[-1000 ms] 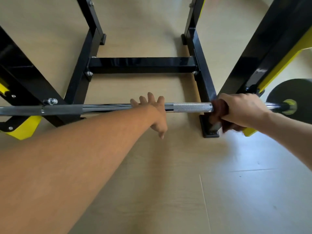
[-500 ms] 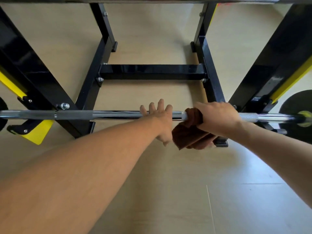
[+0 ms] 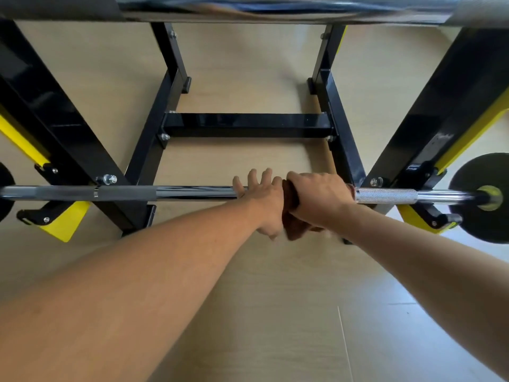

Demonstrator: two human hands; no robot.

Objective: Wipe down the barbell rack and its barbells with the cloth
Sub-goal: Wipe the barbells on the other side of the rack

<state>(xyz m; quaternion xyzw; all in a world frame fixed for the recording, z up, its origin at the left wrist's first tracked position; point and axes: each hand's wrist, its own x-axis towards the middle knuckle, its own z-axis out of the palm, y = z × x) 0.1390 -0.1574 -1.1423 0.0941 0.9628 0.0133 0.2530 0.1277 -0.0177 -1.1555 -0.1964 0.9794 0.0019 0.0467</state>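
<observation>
The right hand [image 3: 319,198] makes the grip: its fingers are curled over the lower barbell [image 3: 192,193], clenched round a brown cloth [image 3: 296,226] that wraps the shaft and hangs out beneath the palm. The bar's long axis runs straight across the view, level, resting in the hooks of the black-and-yellow barbell rack [image 3: 248,125].

To the right of the grip lies the bright knurled section of shaft, then a black weight plate [image 3: 482,224] at the bar's end. To the left of the grip, touching it, the left hand [image 3: 261,199] rests on the same shaft with its fingers spread and nearly straight over the bar, pressing rather than clasping; it seems to steady the bar. Beyond that hand the smooth chrome and a darker sleeve run on toward the rack's left upright.

The left hand blocks the cloth's path leftward, so I judge any further wipe that way needs it lifted or slid along. A second barbell [image 3: 275,9] crosses above the grip, blurred.
</observation>
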